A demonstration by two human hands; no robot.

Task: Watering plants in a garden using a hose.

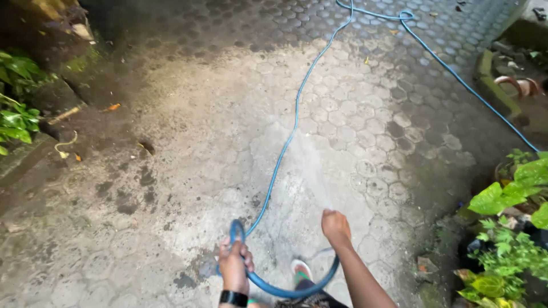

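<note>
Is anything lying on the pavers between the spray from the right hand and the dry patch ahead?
Only the blue hose itself: it runs up the paving just left of the water spray leaving the right hand. The left hand holds the hose loop.

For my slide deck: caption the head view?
Two hands hold a blue hose, spraying water over hexagonal paving.

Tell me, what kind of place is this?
Probably an outdoor yard or garden path: hexagonal paving stones, leafy plants along the edges, and a blue hose spraying water.
</note>
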